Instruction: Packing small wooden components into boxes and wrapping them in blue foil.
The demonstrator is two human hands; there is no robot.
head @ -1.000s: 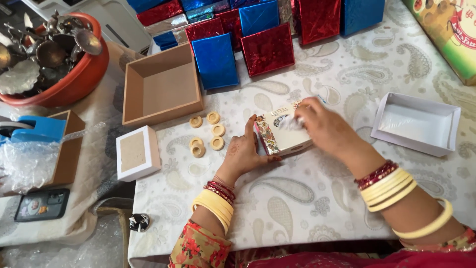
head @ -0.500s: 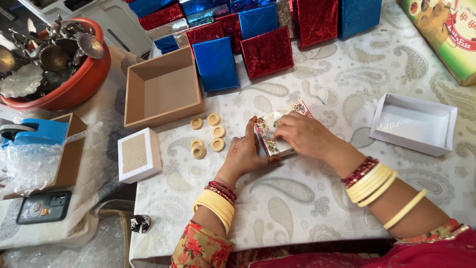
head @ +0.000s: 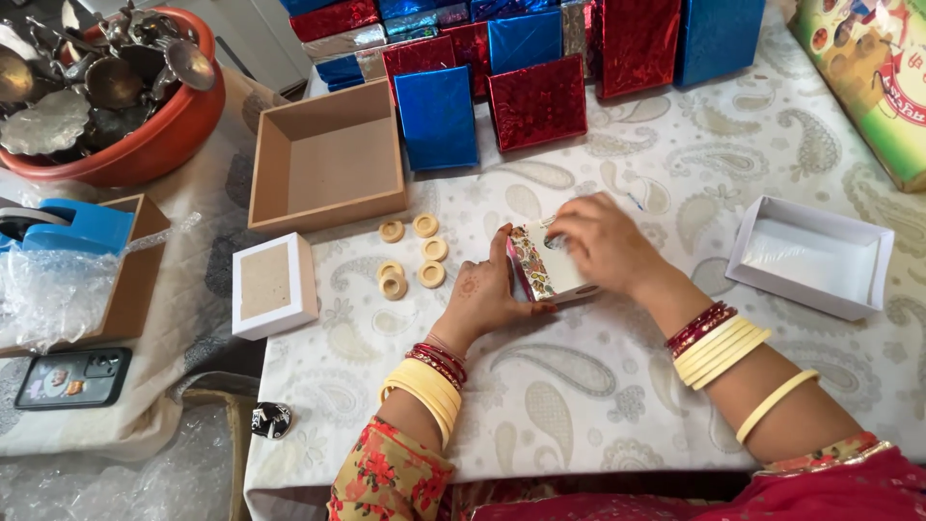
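Note:
A small box with a floral-patterned side [head: 542, 267] rests on the paisley tablecloth [head: 598, 386]. My left hand [head: 485, 287] grips its left side, thumb along the bottom edge. My right hand [head: 600, 241] lies over its top, fingers pressing down on the white lid face. Both wrists wear red and cream bangles. Several small cream rings [head: 413, 256] lie just left of my left hand.
An open brown box [head: 328, 159] and a small white-framed box [head: 274, 285] sit to the left. A white open box [head: 812, 253] lies right. Red and blue foil-wrapped boxes [head: 535, 96] line the back. An orange bowl of metal pieces [head: 111, 92], tape dispenser [head: 68, 227], phone [head: 69, 377].
My right hand has slid left over the top of the patterned box, covering more of it. My left hand keeps its grip on the box's side.

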